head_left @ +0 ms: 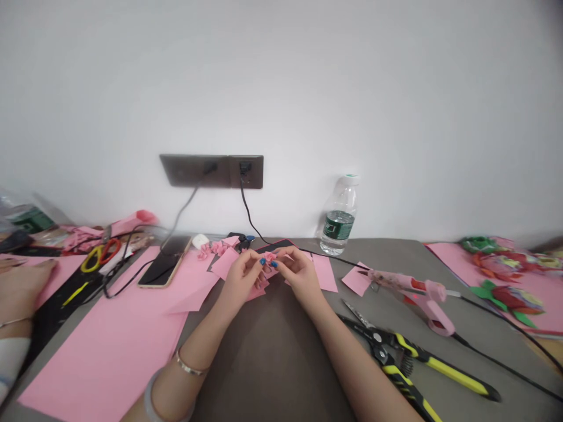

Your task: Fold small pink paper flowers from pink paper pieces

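Pink folded-paper piece, small and ruffled, sits clamped between the close-together left hand and right hand.

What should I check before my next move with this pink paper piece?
Left hand and right hand both pinching the pink paper piece: ok.
Hot glue gun lying on the table, out of the hands: ok.
Glue gun heated: cannot tell.
Black cable clear of the hands: not ok, it runs close behind the right hand.
Yellow-handled snips apart from the hands: ok.
Spare pink paper square within reach: ok.
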A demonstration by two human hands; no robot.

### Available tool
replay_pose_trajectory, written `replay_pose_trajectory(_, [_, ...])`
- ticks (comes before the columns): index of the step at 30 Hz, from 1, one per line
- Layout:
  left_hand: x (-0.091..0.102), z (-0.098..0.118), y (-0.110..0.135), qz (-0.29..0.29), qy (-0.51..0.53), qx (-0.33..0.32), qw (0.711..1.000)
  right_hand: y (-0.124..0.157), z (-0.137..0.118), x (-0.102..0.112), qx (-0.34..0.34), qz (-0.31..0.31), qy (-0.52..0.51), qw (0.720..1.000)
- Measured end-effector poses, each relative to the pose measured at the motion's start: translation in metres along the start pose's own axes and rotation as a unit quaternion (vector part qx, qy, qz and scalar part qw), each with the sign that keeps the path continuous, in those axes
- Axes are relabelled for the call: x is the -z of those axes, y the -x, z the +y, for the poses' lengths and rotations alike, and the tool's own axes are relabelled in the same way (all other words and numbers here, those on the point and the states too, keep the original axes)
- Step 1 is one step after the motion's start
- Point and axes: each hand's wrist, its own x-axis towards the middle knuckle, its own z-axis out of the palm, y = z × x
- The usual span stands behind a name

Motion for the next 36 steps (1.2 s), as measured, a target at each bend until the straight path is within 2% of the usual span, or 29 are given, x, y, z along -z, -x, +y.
replay_pose_trajectory(6, [0.0022,0.0022,-0.0004,-0.019,-0.026,-0.015,0.999,0.0013,0.0,0.0009,-0.004,0.011,0.03,0.999])
replay_pose_trajectory(12, [0.0022,0.0008,-0.0008,-0.025,-0.046,-0.012,0.999,0.0035,-0.0014,-0.0008,0.027,0.01,0.069,0.997])
replay_pose_trajectory(17, [0.0024,0.0018,0.0004,-0.028,-0.058,-0.014,0.998,0.0037,-0.0016,0.0001,0.036,-0.01,0.1,0.994])
replay_pose_trajectory(24, [0.0071,0.0024,-0.0002,0.014,-0.026,-0.002,1.0,0.0051,-0.0005,-0.0017,0.012,-0.01,0.073,0.997])
replay_pose_trajectory(31, [0.0034,-0.0009,-0.0001,-0.02,0.023,0.054,0.998,0.0052,0.0001,0.0002,0.007,-0.015,0.088,0.996])
replay_pose_trajectory(36, [0.0012,0.0038,0.0026,-0.041,0.025,0.051,0.998,0.0044,-0.0014,0.0021,0.0,-0.013,0.078,0.997])
